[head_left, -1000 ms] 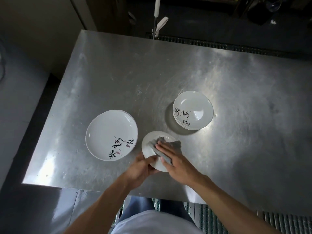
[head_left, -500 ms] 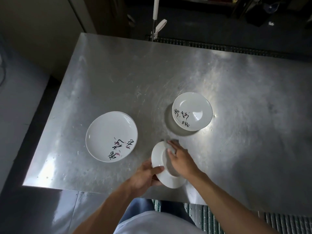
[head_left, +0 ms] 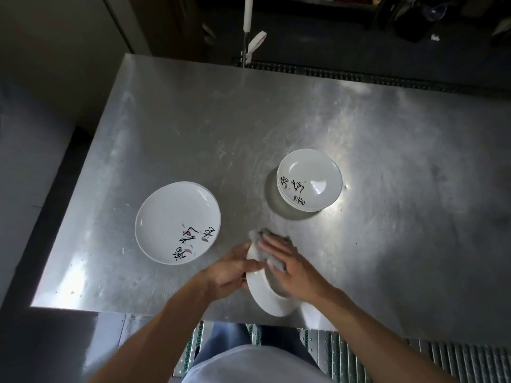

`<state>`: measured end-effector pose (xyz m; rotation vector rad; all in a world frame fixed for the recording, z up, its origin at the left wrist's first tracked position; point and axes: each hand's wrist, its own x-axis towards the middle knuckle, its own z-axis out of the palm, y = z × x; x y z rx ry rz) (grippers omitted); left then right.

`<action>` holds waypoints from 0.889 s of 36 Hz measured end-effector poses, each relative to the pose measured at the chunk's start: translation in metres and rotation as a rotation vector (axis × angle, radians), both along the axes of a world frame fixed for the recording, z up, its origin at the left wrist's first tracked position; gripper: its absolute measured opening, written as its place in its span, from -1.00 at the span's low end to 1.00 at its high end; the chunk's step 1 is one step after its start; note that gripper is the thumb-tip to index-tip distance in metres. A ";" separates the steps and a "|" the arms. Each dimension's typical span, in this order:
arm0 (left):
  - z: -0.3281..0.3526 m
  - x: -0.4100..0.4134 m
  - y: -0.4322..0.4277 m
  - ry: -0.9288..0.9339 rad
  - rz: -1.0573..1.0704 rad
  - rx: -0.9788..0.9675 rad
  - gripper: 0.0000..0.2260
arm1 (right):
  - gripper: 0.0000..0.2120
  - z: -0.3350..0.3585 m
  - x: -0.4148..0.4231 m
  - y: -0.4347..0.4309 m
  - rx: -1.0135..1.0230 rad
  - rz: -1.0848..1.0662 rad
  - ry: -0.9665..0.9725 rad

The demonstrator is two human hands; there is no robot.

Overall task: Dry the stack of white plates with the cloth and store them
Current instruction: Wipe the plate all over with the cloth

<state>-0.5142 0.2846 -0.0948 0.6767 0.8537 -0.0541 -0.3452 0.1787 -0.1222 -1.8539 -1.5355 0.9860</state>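
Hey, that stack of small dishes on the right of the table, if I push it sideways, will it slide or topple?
Probably slides: the table is smooth metal and the stack of dishes looks glossy. Its rims sit slightly uneven, so a push high up might shift the top dishes. They look like hard ceramic, likely to chip if dropped.

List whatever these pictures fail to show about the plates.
Head view throughout:
- Held plate: wiped side covered by the right hand and cloth.
- Large stack, small stack: counts hidden under top plates.
- White pole: top cut off by the upper edge.
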 end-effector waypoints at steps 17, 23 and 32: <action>-0.004 -0.009 -0.009 -0.046 0.173 -0.064 -0.46 | -0.59 0.007 0.011 0.001 -0.280 -0.319 0.129; -0.008 -0.016 -0.012 -0.070 0.240 -0.197 -0.51 | -0.78 0.007 0.029 0.006 -0.389 -0.730 0.409; 0.000 -0.007 -0.005 -0.076 -0.013 -0.077 -0.61 | -0.60 0.025 -0.014 0.009 0.093 0.066 -0.056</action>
